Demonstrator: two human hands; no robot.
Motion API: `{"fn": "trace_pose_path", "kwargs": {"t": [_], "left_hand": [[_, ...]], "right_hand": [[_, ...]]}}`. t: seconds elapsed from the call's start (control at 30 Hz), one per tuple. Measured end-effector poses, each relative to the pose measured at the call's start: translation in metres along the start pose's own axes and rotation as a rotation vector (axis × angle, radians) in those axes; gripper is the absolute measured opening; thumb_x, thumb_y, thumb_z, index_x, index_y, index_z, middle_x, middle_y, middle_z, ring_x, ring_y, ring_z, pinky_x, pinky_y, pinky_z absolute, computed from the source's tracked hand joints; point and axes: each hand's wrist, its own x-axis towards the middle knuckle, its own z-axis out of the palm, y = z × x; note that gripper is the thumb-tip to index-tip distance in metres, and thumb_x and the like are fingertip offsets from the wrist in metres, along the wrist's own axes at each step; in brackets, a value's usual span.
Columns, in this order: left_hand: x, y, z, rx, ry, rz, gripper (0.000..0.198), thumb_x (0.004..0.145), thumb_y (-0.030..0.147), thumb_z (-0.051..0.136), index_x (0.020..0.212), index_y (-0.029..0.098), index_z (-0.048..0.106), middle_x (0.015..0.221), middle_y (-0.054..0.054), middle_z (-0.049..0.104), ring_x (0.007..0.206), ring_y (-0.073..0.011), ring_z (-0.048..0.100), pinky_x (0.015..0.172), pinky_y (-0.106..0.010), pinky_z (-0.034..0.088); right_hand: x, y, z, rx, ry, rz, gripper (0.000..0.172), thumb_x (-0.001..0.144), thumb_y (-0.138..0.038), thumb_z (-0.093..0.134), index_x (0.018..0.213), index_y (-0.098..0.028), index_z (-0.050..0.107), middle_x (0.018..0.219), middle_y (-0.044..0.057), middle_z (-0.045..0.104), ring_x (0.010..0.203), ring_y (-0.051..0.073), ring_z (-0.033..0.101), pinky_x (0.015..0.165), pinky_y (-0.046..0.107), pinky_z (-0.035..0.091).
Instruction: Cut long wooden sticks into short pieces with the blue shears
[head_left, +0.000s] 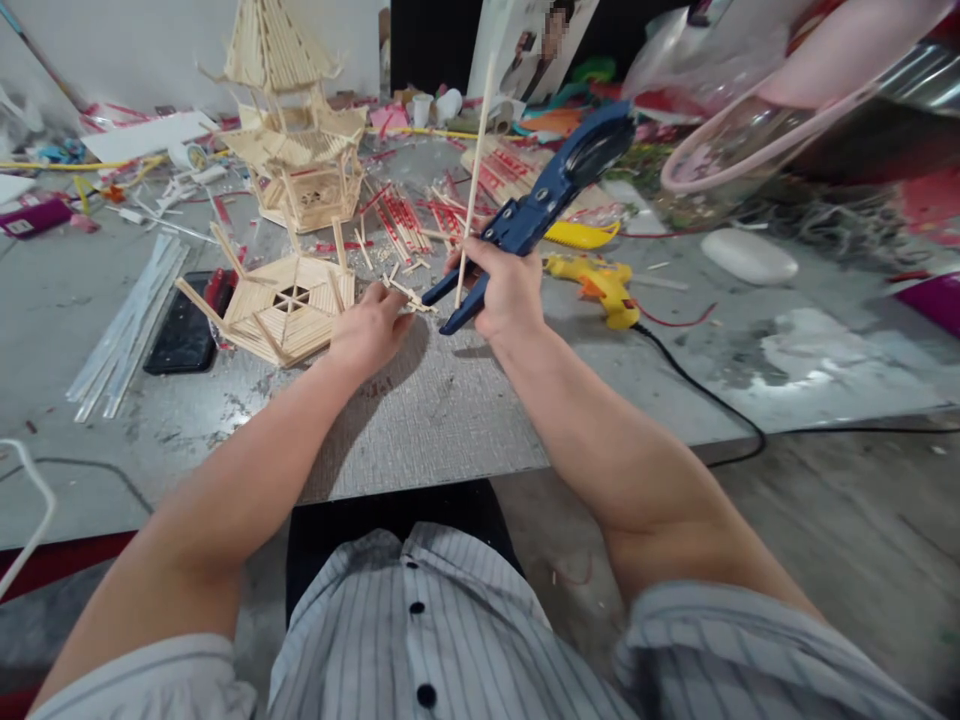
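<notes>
Working over a grey desk (pixel 420 420), a person in a striped shirt (pixel 420 630) has both bare hands close together, just right of a hexagonal wooden platform (pixel 307 325). The right hand (pixel 514 290) has its grip wrapped round a blue cutting tool (pixel 536 200), whose jaws stand apart and point left; the same hand steadies a long stick (pixel 480 150), nearly upright against the tool. The left hand (pixel 371 325) rests beside the platform, fingers curled at a scatter of short cut pieces (pixel 405 288); whether its grip has hold of one, I cannot tell.

The platform appears partly built: its slatted floor is laid around a spoked central opening and its posts (pixel 227 250) are up, but nothing spans their tops, and the short pieces lie loose. Behind it, a pagoda-like tower (pixel 281 50) seems much further along, with storeys and a pointed roof in place.

Counting: one tower, one platform, six posts that I can make out, one cutting tool, one long stick in hand, one yellow glue gun (pixel 592 270) on the right and one dark phone (pixel 180 335) on the left. The short pieces and the red-marked sticks (pixel 401 215) overlap too much to count.
</notes>
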Motion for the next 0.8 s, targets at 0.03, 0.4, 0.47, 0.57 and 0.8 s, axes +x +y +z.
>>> {"fn": "trace_pose_path", "kwargs": {"t": [0.03,0.4,0.47,0.57,0.8], "left_hand": [[0.000,0.003,0.001,0.034,-0.020,0.004,0.034,0.088,0.039,0.038,0.110,0.021,0.057,0.111,-0.009,0.057,0.087,-0.0200,0.060,0.060,-0.029,0.041],[0.008,0.009,0.006,0.071,-0.133,-0.050,0.032,0.087,0.043,0.040,0.099,0.021,0.059,0.102,-0.006,0.057,0.081,-0.0201,0.060,0.062,-0.030,0.043],[0.009,0.008,0.007,0.051,-0.136,-0.060,0.029,0.088,0.041,0.040,0.098,0.021,0.059,0.100,-0.006,0.058,0.079,-0.0179,0.059,0.063,-0.029,0.042],[0.009,0.005,0.008,0.009,-0.134,-0.067,0.025,0.088,0.035,0.042,0.093,0.018,0.059,0.100,-0.008,0.058,0.077,-0.0169,0.058,0.064,-0.030,0.042],[0.000,-0.001,-0.003,-0.378,0.065,-0.161,0.012,0.080,0.025,0.051,0.073,0.015,0.054,0.068,-0.003,0.057,0.065,-0.0125,0.052,0.060,-0.025,0.038]], "right_hand": [[0.001,0.001,-0.001,-0.002,0.002,0.009,0.013,0.071,-0.020,0.062,0.071,-0.020,0.049,0.059,-0.007,0.053,0.053,0.008,0.058,0.056,0.024,0.050],[-0.007,0.006,0.009,0.046,-0.014,0.072,0.015,0.069,-0.014,0.060,0.073,-0.021,0.047,0.057,-0.009,0.051,0.052,0.008,0.057,0.052,0.022,0.047],[-0.009,0.007,0.010,0.057,-0.020,0.072,0.016,0.068,-0.012,0.059,0.070,-0.020,0.046,0.057,-0.009,0.051,0.051,0.007,0.056,0.051,0.022,0.046],[-0.011,0.006,0.011,0.058,-0.006,0.080,0.017,0.067,-0.011,0.059,0.068,-0.020,0.045,0.058,-0.009,0.051,0.051,0.007,0.056,0.052,0.022,0.047],[-0.008,0.006,0.007,0.004,0.005,0.059,0.018,0.067,-0.015,0.062,0.070,-0.021,0.045,0.062,-0.008,0.051,0.055,0.007,0.057,0.056,0.022,0.048]]}}
